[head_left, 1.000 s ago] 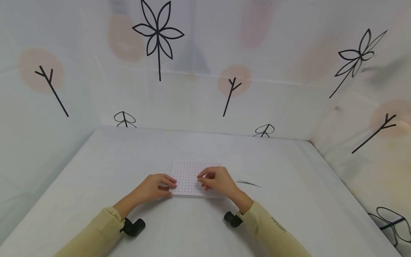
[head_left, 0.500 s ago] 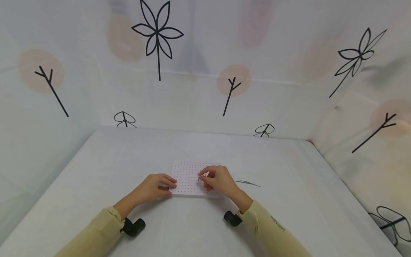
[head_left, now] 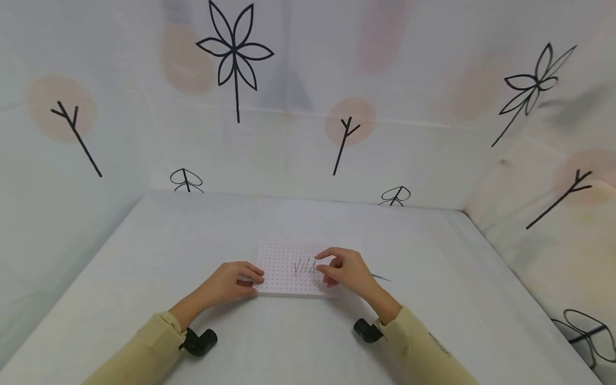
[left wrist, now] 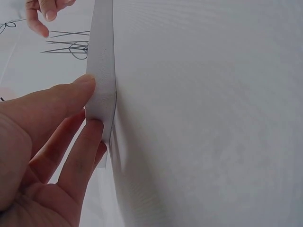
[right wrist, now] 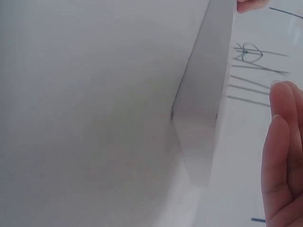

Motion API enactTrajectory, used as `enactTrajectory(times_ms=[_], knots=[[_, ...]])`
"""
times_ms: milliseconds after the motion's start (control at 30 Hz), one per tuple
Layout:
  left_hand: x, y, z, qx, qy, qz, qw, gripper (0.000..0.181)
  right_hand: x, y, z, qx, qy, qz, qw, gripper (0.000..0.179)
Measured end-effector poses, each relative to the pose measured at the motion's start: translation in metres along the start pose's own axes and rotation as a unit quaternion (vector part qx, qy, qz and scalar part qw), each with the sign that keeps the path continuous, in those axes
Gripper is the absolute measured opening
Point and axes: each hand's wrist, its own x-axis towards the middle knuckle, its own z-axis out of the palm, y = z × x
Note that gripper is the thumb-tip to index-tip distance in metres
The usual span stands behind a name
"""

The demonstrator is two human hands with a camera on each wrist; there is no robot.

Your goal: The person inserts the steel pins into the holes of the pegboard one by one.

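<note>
A white pegboard (head_left: 276,270) with a grid of small dots or holes lies on the table. My left hand (head_left: 231,280) holds its near left corner, with the thumb (left wrist: 80,92) on the front side. Several thin dark sticks, like needles (head_left: 305,266), stand in the board, most of them leaning. Just right of the rightmost one is my right hand (head_left: 347,270), its thumb and index finger spread apart with nothing visible between them. In the right wrist view, the fingers (right wrist: 281,151) are close to the stick ends; the thumb is out of sight.
Loose thin sticks (head_left: 382,277) lie on the table right of the board, partly hidden by my right hand. White cloth walls with plant drawings enclose the table (head_left: 202,230) at the back and sides.
My right hand has moved right, away from the standing sticks it covered, and its pinch has opened. Those sticks now show. My left hand stays on the board's corner.
</note>
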Motion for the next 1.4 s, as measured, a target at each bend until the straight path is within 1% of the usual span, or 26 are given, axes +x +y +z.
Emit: enactTrajectory(times_ms=[233,467,667,967,1200,1400], knots=[[0.0,0.0,0.0,-0.002,0.0,-0.007,1.0,0.022,-0.008,0.013,-0.01,-0.003,0.007,0.02,0.9998,0.022],[-0.002,0.003,0.0,-0.012,0.001,-0.014,0.9998,0.022,-0.014,0.018,-0.018,-0.01,0.017,0.039,0.999,0.023],[-0.002,0.004,0.0,-0.015,0.001,-0.014,0.9998,0.022,-0.019,0.024,-0.026,-0.009,0.017,0.054,0.9984,0.025],[-0.002,0.003,0.0,-0.009,0.005,-0.013,0.9999,0.023,-0.027,0.035,-0.04,-0.019,0.014,0.047,0.9986,0.026],[-0.001,0.003,0.0,-0.016,0.001,-0.008,0.9998,0.023,-0.031,0.043,-0.052,-0.045,0.011,0.049,0.9977,0.025],[0.0,0.002,0.002,-0.012,0.004,-0.016,0.9998,0.023,-0.032,0.049,-0.063,-0.077,0.009,0.048,0.9958,0.02]])
